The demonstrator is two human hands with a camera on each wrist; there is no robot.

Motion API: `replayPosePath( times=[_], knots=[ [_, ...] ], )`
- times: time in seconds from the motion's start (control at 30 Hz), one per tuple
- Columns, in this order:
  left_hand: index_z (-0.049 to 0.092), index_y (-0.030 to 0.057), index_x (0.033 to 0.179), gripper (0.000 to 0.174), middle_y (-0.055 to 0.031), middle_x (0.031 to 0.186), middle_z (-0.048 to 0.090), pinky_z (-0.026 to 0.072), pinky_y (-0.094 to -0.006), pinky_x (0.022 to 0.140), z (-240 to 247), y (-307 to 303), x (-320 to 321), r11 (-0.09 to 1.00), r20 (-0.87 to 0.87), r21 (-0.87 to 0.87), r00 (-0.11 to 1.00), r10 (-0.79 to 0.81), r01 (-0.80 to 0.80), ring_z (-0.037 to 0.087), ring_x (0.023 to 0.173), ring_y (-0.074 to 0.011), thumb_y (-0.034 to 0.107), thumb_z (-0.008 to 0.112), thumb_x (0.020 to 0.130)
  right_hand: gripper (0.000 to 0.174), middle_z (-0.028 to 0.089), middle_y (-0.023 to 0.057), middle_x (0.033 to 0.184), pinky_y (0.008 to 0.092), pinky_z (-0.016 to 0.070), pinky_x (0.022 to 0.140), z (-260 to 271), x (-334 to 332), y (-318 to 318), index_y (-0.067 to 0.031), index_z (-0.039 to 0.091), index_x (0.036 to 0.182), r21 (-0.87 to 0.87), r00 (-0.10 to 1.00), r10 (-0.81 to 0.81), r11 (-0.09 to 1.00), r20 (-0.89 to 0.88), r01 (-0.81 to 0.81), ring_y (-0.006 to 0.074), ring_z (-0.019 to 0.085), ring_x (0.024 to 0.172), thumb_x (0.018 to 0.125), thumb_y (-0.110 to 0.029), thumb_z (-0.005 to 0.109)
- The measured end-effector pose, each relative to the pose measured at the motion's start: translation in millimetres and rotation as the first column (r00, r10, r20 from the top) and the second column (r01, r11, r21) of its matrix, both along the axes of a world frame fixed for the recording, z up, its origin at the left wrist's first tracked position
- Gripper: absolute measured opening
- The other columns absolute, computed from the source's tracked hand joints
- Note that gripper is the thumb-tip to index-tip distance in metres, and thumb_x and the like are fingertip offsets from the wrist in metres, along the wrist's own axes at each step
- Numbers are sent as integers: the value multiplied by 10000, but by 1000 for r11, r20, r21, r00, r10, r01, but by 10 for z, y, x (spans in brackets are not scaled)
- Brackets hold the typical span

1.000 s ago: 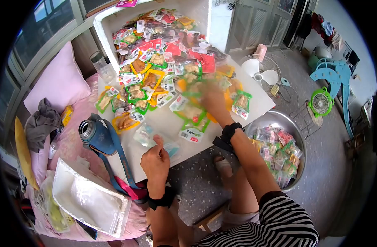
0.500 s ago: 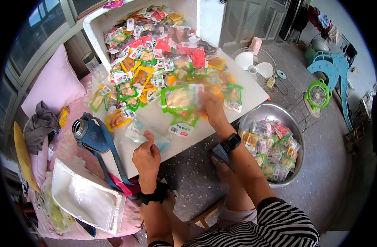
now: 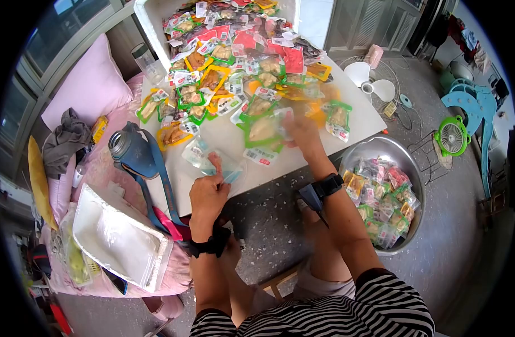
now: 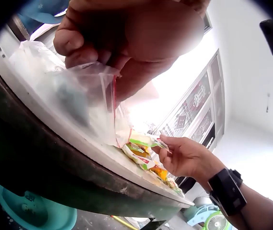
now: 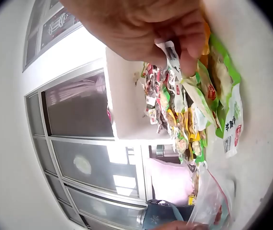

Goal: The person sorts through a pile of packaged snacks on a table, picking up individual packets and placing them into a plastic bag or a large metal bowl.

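A green-edged packet (image 3: 263,129) is just above the counter (image 3: 361,115), pinched at one end between the fingers of the person's right hand (image 3: 302,135); the head view blurs that hand. The fingers of the left hand (image 3: 208,196) are curled round the edge of a clear plastic bag (image 3: 197,154) at the counter's near side. Beyond both hands, green-, yellow- and red-edged packets (image 3: 213,78) spill from a white foam box (image 3: 148,28). A blue flask (image 3: 142,154) is left of the bag, and a metal basin (image 3: 416,210) holding more packets is to the right of the counter.
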State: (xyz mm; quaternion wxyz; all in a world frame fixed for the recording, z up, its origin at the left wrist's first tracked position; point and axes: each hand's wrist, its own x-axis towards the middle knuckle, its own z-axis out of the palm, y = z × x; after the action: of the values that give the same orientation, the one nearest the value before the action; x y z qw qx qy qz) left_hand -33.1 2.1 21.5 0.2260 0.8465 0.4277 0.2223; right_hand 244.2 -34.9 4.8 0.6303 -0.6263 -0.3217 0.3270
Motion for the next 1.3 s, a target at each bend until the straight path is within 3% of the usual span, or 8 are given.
replayPosePath(
  times=[0.3, 0.5, 0.67, 0.77, 1.0, 1.1, 1.27, 1.3],
  knots=[
    [605, -6, 710, 187, -205, 660, 594, 443, -470, 614, -66, -55, 55, 998, -104, 69, 995, -1, 8, 598, 679, -396, 161, 687, 728, 221, 643, 35, 670, 235, 466, 401, 143, -91, 8, -26, 682, 868, -209, 982, 179, 965, 66, -162, 92, 602, 531, 826, -243, 689],
    [631, 29, 766, 132, -174, 753, 644, 479, -495, 713, -99, -46, 59, 999, -192, 39, 981, 18, -11, 612, 792, -383, 158, 655, 751, 211, 627, 42, 642, 248, 451, 378, -99, -229, 61, -14, 676, 865, -116, 970, 243, 963, -12, -243, 103, 577, 493, 855, -223, 654],
    [628, 20, 748, 143, -188, 750, 642, 491, -508, 704, -126, -55, 72, 997, -275, 71, 960, 45, -27, 621, 776, -393, 162, 640, 749, 258, 594, 99, 645, 295, 474, 400, -138, -464, 145, 40, 601, 865, -221, 949, 274, 946, 154, -238, 155, 567, 474, 874, -216, 630],
    [616, 10, 711, 149, -203, 734, 625, 481, -514, 668, -179, -60, 67, 991, -237, 103, 965, 109, -86, 607, 748, -409, 153, 653, 729, 258, 588, 97, 633, 300, 473, 412, -123, -544, 167, 37, 597, 849, -199, 948, 281, 948, 150, -250, 158, 565, 472, 867, -218, 637],
    [672, 31, 765, 151, -204, 745, 654, 526, -491, 671, -109, 79, -157, 928, -377, 220, 851, 366, -302, 656, 721, -390, 180, 651, 755, 202, 598, 74, 641, 282, 466, 422, -75, -554, 115, 18, 628, 895, -132, 952, 261, 961, 161, -242, 133, 575, 493, 868, -182, 632],
    [651, 29, 714, 179, -203, 763, 644, 494, -482, 660, -102, 95, -318, 941, -288, 145, 897, 335, -305, 626, 728, -396, 207, 660, 729, 171, 606, 53, 653, 266, 466, 423, -109, -527, 120, 4, 639, 909, -72, 968, 230, 972, 101, -224, 114, 576, 505, 883, -163, 613],
    [677, -36, 869, 272, -138, 672, 619, 450, -317, 569, 285, -70, -499, 972, 149, 30, 962, 227, -234, 590, 591, -219, 183, 769, 737, 146, 610, 31, 664, 250, 483, 429, -103, -503, 143, -4, 641, 922, -5, 982, 190, 982, 5, -190, 93, 578, 524, 902, -138, 587],
    [673, -41, 866, 206, -131, 674, 621, 438, -306, 556, 468, -121, -580, 964, 206, 9, 944, 257, -265, 584, 583, -202, 144, 721, 791, 150, 611, 38, 663, 252, 485, 425, -165, -476, 145, 3, 639, 928, -19, 981, 192, 981, 26, -192, 97, 582, 519, 898, -135, 590]
  ],
)
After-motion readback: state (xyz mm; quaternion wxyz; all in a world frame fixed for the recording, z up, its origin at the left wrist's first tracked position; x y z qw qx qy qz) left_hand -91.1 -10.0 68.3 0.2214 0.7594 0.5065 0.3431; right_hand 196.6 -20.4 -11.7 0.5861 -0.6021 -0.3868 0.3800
